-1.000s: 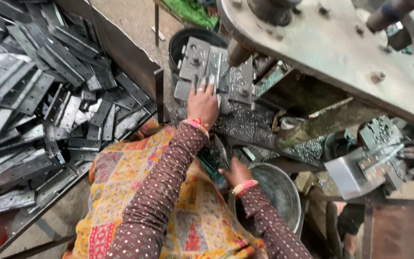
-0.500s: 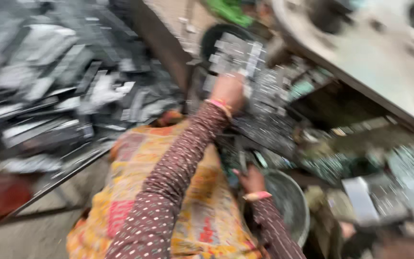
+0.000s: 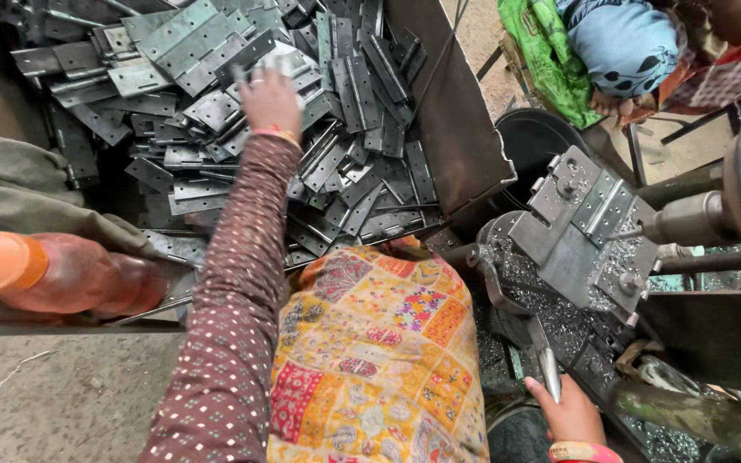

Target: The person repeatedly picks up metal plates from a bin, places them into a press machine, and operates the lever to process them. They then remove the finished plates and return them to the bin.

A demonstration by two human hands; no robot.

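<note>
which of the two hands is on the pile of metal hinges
The left hand: it reaches up into the bin onto the hinges, while the right hand grips a lever.

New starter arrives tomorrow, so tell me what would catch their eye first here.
First, the big heap of grey metal hinges filling the bin at upper left, with the left hand pressed into it. Next, the orange-capped bottle at the left edge. The right hand grips a metal lever by the drilling jig.

Flat grey steel hinges point(image 3: 216, 103) lie heaped in the bin, one under the left hand point(image 3: 271, 101).
</note>
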